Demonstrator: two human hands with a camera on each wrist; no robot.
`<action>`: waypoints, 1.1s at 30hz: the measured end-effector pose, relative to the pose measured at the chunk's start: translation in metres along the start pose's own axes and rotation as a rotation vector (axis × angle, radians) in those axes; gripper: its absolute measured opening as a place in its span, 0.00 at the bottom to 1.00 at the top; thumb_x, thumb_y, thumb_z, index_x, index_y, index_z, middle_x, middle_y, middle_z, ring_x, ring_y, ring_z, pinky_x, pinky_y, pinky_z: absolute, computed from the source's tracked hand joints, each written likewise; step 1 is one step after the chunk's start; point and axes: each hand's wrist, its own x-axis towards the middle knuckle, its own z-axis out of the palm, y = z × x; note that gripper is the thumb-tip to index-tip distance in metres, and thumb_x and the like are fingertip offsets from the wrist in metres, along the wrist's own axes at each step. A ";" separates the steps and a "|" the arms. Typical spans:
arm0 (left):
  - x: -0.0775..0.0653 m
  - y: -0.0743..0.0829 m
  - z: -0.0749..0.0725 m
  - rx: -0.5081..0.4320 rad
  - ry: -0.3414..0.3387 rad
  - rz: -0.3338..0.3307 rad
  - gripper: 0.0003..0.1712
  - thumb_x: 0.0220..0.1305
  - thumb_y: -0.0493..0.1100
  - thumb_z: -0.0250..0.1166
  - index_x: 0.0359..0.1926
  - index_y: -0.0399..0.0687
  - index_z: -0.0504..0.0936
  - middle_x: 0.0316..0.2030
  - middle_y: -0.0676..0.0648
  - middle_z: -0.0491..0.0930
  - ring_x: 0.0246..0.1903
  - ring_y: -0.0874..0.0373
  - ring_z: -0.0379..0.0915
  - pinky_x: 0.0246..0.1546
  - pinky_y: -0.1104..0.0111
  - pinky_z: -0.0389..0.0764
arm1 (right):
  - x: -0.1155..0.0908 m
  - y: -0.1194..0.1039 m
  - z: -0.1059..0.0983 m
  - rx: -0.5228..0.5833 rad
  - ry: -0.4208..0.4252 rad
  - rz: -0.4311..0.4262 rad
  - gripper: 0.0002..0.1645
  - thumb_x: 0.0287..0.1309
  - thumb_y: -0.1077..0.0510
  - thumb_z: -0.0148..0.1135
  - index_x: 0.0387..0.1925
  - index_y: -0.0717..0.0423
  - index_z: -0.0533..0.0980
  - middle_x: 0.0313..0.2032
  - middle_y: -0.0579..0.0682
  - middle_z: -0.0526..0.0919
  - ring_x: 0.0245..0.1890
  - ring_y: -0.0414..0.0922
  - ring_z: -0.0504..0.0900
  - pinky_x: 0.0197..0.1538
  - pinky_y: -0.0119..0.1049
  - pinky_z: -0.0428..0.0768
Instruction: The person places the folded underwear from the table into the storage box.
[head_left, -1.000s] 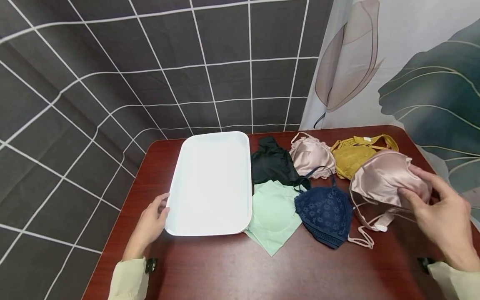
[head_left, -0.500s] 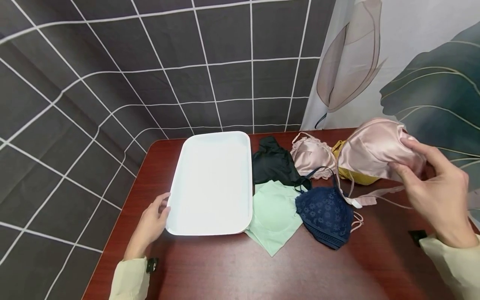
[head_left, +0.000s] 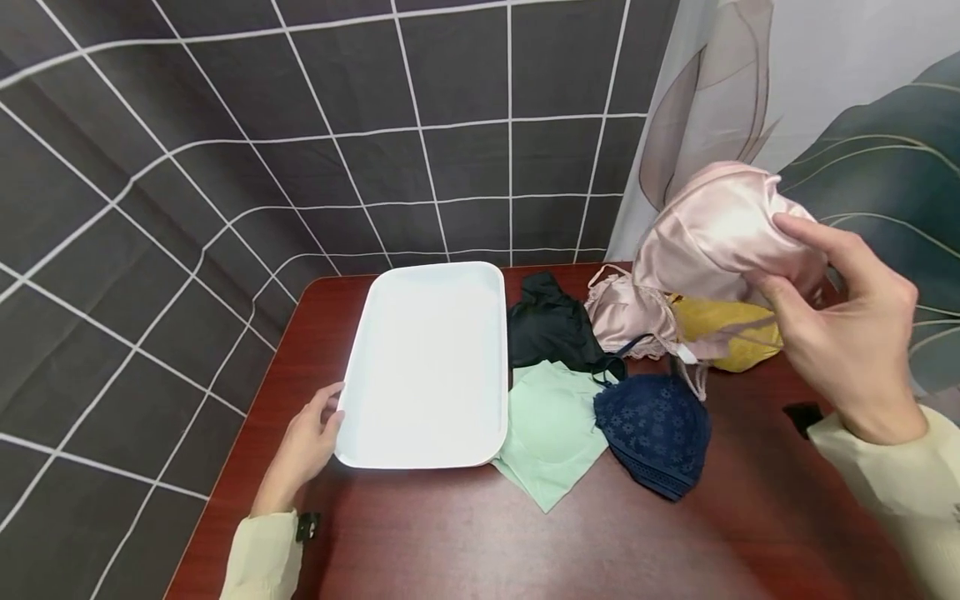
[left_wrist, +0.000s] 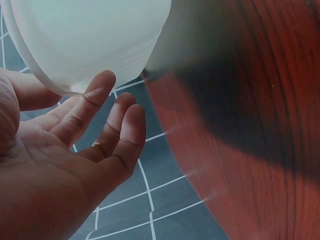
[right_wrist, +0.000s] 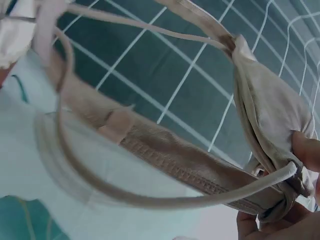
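My right hand (head_left: 843, 321) pinches a pink satin bra (head_left: 723, 233) by one end and holds it in the air above the other bras. In the right wrist view the straps and band of that bra (right_wrist: 170, 155) dangle from the fingers. At the left, a white tray (head_left: 423, 367) lies on the table. My left hand (head_left: 303, 442) holds its left edge; the left wrist view has the tray's rim (left_wrist: 37, 75) between thumb and index finger, with the other fingers loosely bent below.
On the table (head_left: 450, 533), right of the tray, lie a black bra (head_left: 551, 325), a mint-green top (head_left: 551, 429), a navy lace bra (head_left: 656, 433), a pale pink lace-trimmed bra (head_left: 626, 308) and a mustard bra (head_left: 738, 333), partly covered by the held one. A dark grid-patterned curtain (head_left: 360, 167) hangs behind.
My right hand has lifted the pink satin bra off the table's right side and moved it up and to the left. The left hand and tray have stayed put.
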 end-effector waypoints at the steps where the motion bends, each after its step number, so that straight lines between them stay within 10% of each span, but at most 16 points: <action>1: 0.000 0.000 0.000 -0.004 0.000 0.000 0.26 0.68 0.33 0.53 0.66 0.38 0.62 0.46 0.36 0.73 0.42 0.44 0.73 0.40 0.53 0.77 | 0.004 -0.003 0.003 0.012 -0.005 -0.017 0.30 0.43 0.77 0.65 0.52 0.59 0.79 0.33 0.38 0.75 0.18 0.30 0.61 0.23 0.18 0.61; 33: 0.009 0.000 0.006 0.010 0.029 0.027 0.25 0.67 0.34 0.54 0.65 0.40 0.64 0.45 0.38 0.74 0.40 0.46 0.72 0.38 0.55 0.76 | 0.030 -0.091 0.116 0.554 0.041 -0.281 0.22 0.42 0.78 0.65 0.44 0.69 0.78 0.24 0.54 0.71 0.23 0.40 0.65 0.29 0.27 0.64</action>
